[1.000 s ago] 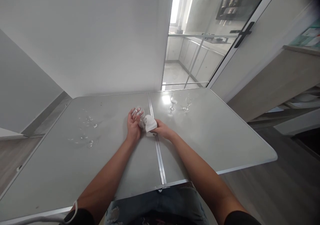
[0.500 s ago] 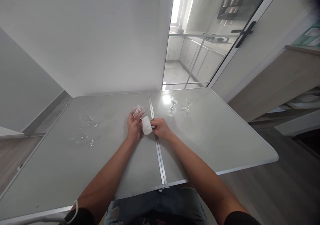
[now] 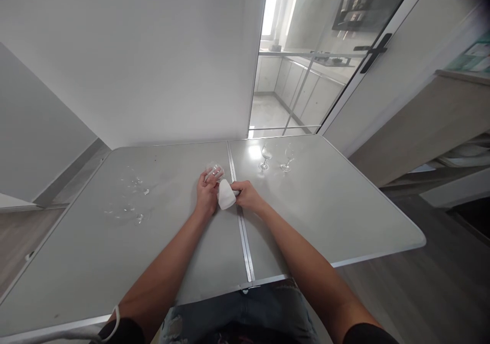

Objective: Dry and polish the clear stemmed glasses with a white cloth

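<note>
Left hand (image 3: 206,195) curls closed round a clear glass (image 3: 216,172), right hand (image 3: 246,196) pinches a white cloth (image 3: 226,196) against it over the desk (image 3: 314,206); wiping looks unfinished, with other glasses (image 3: 266,154) either side.

Beyond the table (image 3: 344,206) stands a pale wall (image 3: 153,63); beyond the table's right half is a glass door (image 3: 300,91) with a black handle (image 3: 375,53) (a bright window (image 3: 270,7) and white cabinets (image 3: 317,99) show through it). Right of the table are wooden shelves (image 3: 423,114), and dark floor (image 3: 386,272) shows beside the table's right end.
</note>
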The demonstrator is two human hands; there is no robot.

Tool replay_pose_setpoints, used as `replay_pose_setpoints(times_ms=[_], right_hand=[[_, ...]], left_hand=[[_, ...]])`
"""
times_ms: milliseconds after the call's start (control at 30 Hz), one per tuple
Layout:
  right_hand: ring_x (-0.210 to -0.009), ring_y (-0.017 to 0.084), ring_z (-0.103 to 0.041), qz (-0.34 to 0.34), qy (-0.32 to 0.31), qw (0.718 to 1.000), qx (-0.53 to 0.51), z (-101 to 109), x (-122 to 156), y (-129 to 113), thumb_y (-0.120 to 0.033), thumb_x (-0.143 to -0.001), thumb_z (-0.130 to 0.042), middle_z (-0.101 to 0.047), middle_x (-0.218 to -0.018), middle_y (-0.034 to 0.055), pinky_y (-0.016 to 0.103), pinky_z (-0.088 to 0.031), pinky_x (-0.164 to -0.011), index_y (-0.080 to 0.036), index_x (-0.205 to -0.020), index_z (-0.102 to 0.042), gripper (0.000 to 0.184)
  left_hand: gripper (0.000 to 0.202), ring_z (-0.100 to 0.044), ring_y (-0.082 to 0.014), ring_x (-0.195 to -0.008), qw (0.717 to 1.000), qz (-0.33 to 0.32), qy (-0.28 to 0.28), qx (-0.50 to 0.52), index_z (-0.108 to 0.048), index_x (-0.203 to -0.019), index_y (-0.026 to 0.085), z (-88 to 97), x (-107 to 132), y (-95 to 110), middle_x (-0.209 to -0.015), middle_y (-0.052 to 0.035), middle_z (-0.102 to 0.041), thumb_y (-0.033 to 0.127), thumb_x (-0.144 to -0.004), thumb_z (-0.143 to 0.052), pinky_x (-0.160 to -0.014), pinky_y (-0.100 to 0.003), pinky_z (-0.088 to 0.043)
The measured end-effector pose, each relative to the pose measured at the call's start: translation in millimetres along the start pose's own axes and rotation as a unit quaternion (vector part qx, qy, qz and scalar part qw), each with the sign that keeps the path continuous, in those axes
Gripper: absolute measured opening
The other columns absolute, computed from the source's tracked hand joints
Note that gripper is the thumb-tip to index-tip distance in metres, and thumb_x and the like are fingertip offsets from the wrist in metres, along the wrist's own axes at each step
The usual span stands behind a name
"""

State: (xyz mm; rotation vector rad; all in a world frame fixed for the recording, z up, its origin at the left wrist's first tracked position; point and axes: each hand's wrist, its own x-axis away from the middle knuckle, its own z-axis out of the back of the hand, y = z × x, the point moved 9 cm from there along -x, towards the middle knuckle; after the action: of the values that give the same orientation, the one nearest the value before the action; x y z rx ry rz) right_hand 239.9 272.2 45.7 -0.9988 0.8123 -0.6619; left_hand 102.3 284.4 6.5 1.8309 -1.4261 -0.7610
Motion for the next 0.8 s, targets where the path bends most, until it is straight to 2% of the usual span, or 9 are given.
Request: replay_pose_setpoints(times_ms=[100,233,367,500,567,700,800], right_hand=[[-0.065,0.013,-0.051,0.016,0.026,0.997,0.065,2,1,-3,-0.021,-0.069,-0.06,-0.057,-0.068,-0.0021,0.023,-0.04,-0.064,-0.015,-0.076,-0.073,0.016],[-0.061,0.011,-0.046,0.033,0.007,0.997,0.07,-4,0,1,-0.021,-0.072,-0.05,-0.048,-0.061,-0.0022,0.021,-0.038,-0.061,-0.013,-0.067,-0.066,0.018],[-0.067,0.014,-0.05,0.041,-0.009,0.998,0.036,-4,0,2,-0.019,-0.071,-0.044,-0.054,-0.068,0.0,0.023,-0.042,-0.065,-0.014,-0.071,-0.066,0.023],[-0.065,0.013,-0.048,0.027,-0.011,0.999,0.028,0,1,-3,-0.02,-0.069,-0.049,-0.05,-0.066,-0.0015,0.022,-0.039,-0.061,-0.014,-0.069,-0.065,0.016],[-0.063,0.011,-0.046,0.038,-0.002,0.999,0.039,1,2,-7,-0.019,-0.069,-0.051,-0.05,-0.065,-0.0023,0.021,-0.037,-0.06,-0.015,-0.067,-0.064,0.014],[-0.06,0.011,-0.045,0.049,0.029,0.997,0.06,2,3,-8,-0.02,-0.072,-0.052,-0.051,-0.063,-0.0023,0.022,-0.039,-0.061,-0.014,-0.066,-0.065,0.015],[-0.064,0.014,-0.051,0.029,0.055,0.998,0.032,4,2,-1,-0.022,-0.071,-0.051,-0.056,-0.065,-0.0007,0.024,-0.043,-0.065,-0.014,-0.068,-0.067,0.018]], left_hand=[[0.052,-0.065,-0.0288,-0.119,1.0,0.013,0.006,0.001,-0.058,-0.116,0.02,-0.8,1,-2,-0.132,-0.0164,-0.065,0.039,-0.075,-0.085,-0.095,-0.04,-0.051],[0.051,-0.066,-0.0283,-0.118,0.999,0.032,0.034,0.002,-0.058,-0.112,0.019,7.2,-2,-7,-0.13,-0.0162,-0.066,0.043,-0.075,-0.084,-0.09,-0.038,-0.051],[0.049,-0.066,-0.0259,-0.118,0.998,0.03,0.049,0.006,-0.058,-0.112,0.021,14.5,-6,-9,-0.132,-0.014,-0.065,0.044,-0.077,-0.083,-0.09,-0.035,-0.051],[0.052,-0.067,-0.0267,-0.116,1.0,0.023,0.018,0.01,-0.057,-0.113,0.021,7.0,-3,-7,-0.129,-0.0141,-0.066,0.041,-0.074,-0.085,-0.093,-0.038,-0.05],[0.053,-0.068,-0.0275,-0.114,1.0,0.024,0.003,0.013,-0.057,-0.112,0.021,2.2,-1,-7,-0.128,-0.0146,-0.067,0.04,-0.072,-0.087,-0.095,-0.04,-0.049],[0.051,-0.068,-0.027,-0.113,1.0,0.021,0.014,0.012,-0.058,-0.111,0.02,2.5,-1,-6,-0.128,-0.0149,-0.067,0.043,-0.075,-0.085,-0.094,-0.04,-0.049],[0.046,-0.068,-0.0252,-0.113,0.999,0.005,0.027,0.017,-0.057,-0.11,0.021,6.7,-5,-3,-0.127,-0.0136,-0.067,0.043,-0.078,-0.082,-0.092,-0.037,-0.05]])
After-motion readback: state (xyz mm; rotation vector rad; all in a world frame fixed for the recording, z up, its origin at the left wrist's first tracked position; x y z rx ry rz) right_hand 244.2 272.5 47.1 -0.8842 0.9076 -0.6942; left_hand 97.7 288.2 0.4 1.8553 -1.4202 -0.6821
